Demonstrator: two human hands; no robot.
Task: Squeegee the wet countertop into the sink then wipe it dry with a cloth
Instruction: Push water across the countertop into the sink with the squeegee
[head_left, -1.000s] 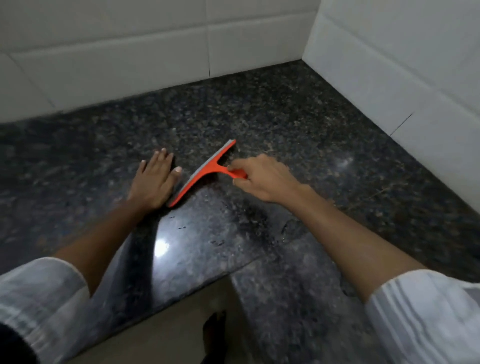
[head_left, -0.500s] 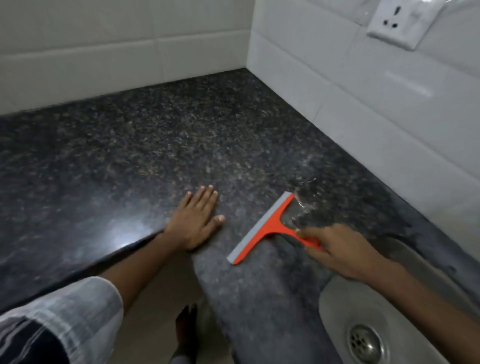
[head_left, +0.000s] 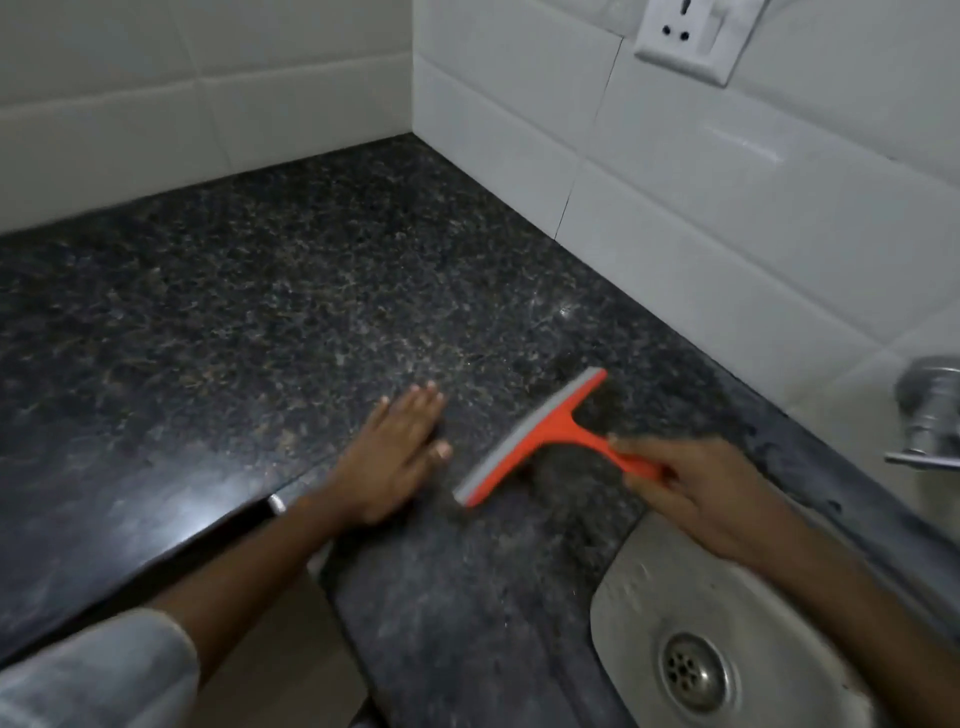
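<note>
An orange squeegee (head_left: 540, 434) with a grey rubber blade lies tilted across the dark speckled granite countertop (head_left: 260, 322). My right hand (head_left: 691, 488) grips its handle just left of the steel sink (head_left: 639, 587), whose drain (head_left: 693, 670) shows at the bottom right. My left hand (head_left: 400, 447) rests flat on the counter, fingers together, a short gap left of the blade. No cloth is in view.
White tiled walls meet in the corner behind the counter. A wall socket (head_left: 691, 36) sits at the top right. A chrome tap (head_left: 930, 410) juts in at the right edge. The counter's front edge runs diagonally at lower left, above the floor.
The squeegee and my right hand have travelled right across the counter toward the sink. The view swung right, so the sink, tap and socket came into sight. My left hand stays flat.
</note>
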